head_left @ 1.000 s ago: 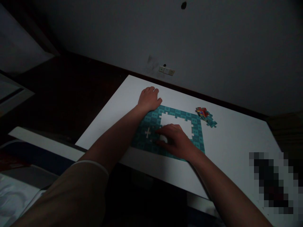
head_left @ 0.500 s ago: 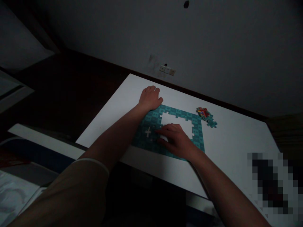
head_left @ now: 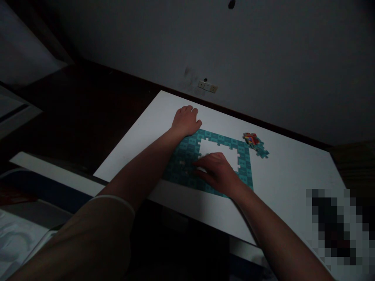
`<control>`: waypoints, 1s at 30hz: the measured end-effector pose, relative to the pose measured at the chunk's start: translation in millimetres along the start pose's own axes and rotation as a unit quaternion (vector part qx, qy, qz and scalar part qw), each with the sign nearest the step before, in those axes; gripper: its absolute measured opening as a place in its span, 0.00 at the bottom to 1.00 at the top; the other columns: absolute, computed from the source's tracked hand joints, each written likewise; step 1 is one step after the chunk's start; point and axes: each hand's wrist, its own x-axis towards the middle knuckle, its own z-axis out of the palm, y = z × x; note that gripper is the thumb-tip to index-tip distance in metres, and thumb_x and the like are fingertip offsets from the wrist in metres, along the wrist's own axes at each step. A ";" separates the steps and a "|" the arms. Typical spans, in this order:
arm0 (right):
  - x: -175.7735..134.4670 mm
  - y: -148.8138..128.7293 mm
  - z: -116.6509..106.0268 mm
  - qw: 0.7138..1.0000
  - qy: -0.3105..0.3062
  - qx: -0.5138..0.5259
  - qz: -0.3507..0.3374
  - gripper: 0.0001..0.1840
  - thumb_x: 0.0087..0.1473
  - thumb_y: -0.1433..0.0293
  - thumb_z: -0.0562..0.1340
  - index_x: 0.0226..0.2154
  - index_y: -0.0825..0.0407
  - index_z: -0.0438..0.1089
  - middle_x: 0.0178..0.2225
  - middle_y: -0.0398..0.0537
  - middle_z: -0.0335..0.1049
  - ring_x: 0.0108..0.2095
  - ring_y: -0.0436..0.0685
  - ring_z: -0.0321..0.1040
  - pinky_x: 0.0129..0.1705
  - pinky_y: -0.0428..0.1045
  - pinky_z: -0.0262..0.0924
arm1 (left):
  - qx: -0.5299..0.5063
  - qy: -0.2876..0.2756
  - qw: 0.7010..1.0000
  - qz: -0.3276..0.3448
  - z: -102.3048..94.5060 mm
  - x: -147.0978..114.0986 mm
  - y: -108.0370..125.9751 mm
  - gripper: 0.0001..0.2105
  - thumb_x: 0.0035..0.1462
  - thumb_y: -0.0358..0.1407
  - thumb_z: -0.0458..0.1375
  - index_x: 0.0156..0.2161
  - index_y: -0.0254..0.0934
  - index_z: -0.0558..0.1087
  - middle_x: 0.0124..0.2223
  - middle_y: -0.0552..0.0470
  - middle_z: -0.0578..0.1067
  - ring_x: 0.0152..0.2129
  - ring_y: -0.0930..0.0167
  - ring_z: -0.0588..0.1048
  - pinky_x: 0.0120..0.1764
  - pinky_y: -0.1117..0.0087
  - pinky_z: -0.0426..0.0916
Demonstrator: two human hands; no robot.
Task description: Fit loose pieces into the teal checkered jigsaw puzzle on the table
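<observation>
A teal jigsaw frame (head_left: 243,166) with an unfilled white middle lies on the white table (head_left: 293,168). My left hand (head_left: 185,120) rests palm down on the frame's far left corner, holding nothing. My right hand (head_left: 218,171) lies flat on the frame's near left part, its fingers stretched left over the pieces. Whether a piece sits under those fingers is hidden. A small heap of loose pieces (head_left: 254,143), teal and red, lies just past the frame's far right corner.
The room is dim. The table's near edge runs under my forearms, and dark floor lies to its left. A wall socket (head_left: 207,86) sits low on the wall behind the table. A blurred dark patch (head_left: 336,226) covers the table's near right corner.
The white cross-shaped gap in the frame's left side has almost closed. My right hand's fingers have slid slightly left and up over the pieces. My left hand has stayed in place.
</observation>
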 end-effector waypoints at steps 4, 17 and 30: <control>-1.2 0.5 2.9 1.000 0.006 -0.014 -0.017 0.08 0.81 0.61 0.77 0.59 0.37 0.90 0.52 0.47 0.97 0.53 0.71 0.93 0.63 0.70 0.73 | -0.003 0.001 1.000 0.001 0.2 -0.1 0.0 0.23 0.87 0.38 0.64 0.77 0.32 0.81 0.79 0.31 0.80 0.79 0.45 0.75 0.83 0.48 0.69; -1.3 -0.1 6.3 0.995 0.058 -0.030 -0.075 0.03 0.80 0.60 0.79 0.52 0.38 0.90 0.48 0.43 0.97 0.46 0.65 0.94 0.60 0.69 0.74 | -0.007 -0.009 1.000 -0.007 -3.3 -0.5 1.9 0.23 0.87 0.38 0.64 0.78 0.33 0.81 0.81 0.30 0.79 0.79 0.45 0.74 0.83 0.47 0.68; 1.0 -9.2 -28.9 0.987 0.104 -0.056 0.109 0.07 0.73 0.66 0.75 0.50 0.38 0.90 0.51 0.48 0.96 0.50 0.69 0.92 0.61 0.65 0.80 | -0.017 0.010 1.000 0.009 7.6 10.0 -13.9 0.22 0.83 0.41 0.62 0.74 0.39 0.83 0.78 0.32 0.81 0.76 0.40 0.75 0.80 0.38 0.72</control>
